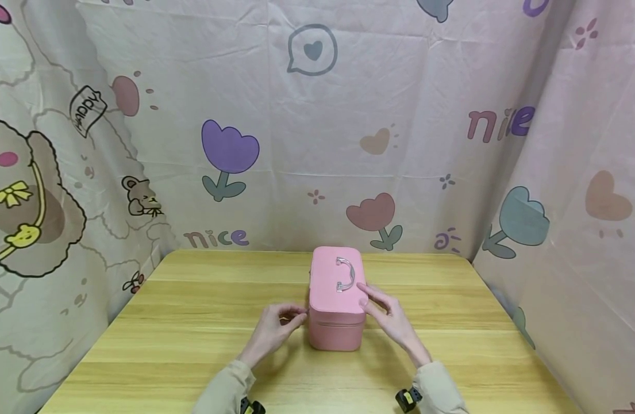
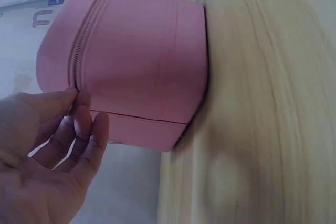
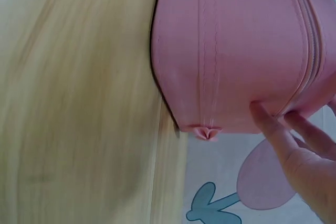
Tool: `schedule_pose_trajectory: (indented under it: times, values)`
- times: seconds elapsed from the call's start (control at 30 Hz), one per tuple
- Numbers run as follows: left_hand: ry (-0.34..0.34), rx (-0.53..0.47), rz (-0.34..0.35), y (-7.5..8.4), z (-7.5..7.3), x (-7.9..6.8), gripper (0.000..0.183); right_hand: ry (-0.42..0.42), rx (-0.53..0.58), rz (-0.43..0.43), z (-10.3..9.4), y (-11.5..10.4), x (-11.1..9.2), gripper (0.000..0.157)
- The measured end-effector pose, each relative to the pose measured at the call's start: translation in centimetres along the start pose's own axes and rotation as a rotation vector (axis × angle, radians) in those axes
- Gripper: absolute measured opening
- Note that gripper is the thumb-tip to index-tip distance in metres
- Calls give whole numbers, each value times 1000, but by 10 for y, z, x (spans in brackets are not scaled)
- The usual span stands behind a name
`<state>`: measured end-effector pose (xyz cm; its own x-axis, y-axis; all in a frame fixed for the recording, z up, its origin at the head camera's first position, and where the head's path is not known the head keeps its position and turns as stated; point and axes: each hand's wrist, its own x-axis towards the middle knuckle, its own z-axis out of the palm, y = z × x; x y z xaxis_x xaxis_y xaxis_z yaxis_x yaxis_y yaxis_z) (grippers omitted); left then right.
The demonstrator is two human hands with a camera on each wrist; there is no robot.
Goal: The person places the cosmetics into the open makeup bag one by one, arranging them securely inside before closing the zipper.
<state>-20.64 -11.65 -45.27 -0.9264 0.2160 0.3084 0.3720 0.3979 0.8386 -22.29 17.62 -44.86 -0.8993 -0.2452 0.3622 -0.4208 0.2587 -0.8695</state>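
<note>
A pink zippered case [image 1: 337,336] stands on the table with its lid down. A silver handle [image 1: 352,275] is fixed on top. At the case's left side, my left hand [image 1: 273,330] pinches at the zipper [image 2: 79,56] with thumb and index finger; the pull itself is hidden by the fingertips. On the opposite side my right hand [image 1: 395,322] touches the lid's edge, its fingers fairly straight. In the right wrist view, two fingertips press near the zipper line [image 3: 313,45]. A small pink bow [image 3: 207,133] sits low on the case.
The wood-grain table [image 1: 193,356] extends on both sides of the case. A printed curtain [image 1: 307,115] hangs behind the table, with more curtain at the left and right sides.
</note>
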Motion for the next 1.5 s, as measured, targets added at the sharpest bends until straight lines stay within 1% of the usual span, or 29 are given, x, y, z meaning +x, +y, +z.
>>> schedule_pose_trajectory:
  times: [0.07, 0.2, 0.27, 0.37, 0.57, 0.77, 0.9, 1.03, 1.23, 1.37, 1.5]
  values:
    - [0, -2, -12, 2, -1, 0, 13, -11, 3, 15, -1, -1, -1, 52]
    - [-2, -16, -37, 5, -3, -1, 12, -57, 80, 75, -1, -1, -2, 73]
    - [-5, -17, -34, 5, -5, -1, 11, -53, 85, 88, 0, 0, -1, 78]
    - [-20, -35, -23, 5, -7, -1, 11, -35, 73, 82, 1, 0, 0, 77]
    - [-83, -85, 22, 4, -11, -2, 11, -9, 57, 73, 3, 0, 1, 74]
    - [-166, -129, 67, 4, -13, -5, 12, 10, 59, 63, 3, 0, 2, 74]
    - [-223, -169, 70, 5, -12, -8, 16, 10, 64, 47, 3, 1, 2, 73]
    - [-269, -219, 54, 5, -8, -9, 22, 11, 54, 39, 3, 2, 1, 73]
    - [-298, -238, 50, 11, 6, -11, 25, 15, 52, 36, 2, 3, 1, 73]
    - [-297, -216, 73, 16, 17, -10, 23, 11, 44, 25, 2, 4, 1, 73]
    - [-281, -180, 88, 19, 26, -9, 23, 7, 45, 16, 2, 5, 1, 73]
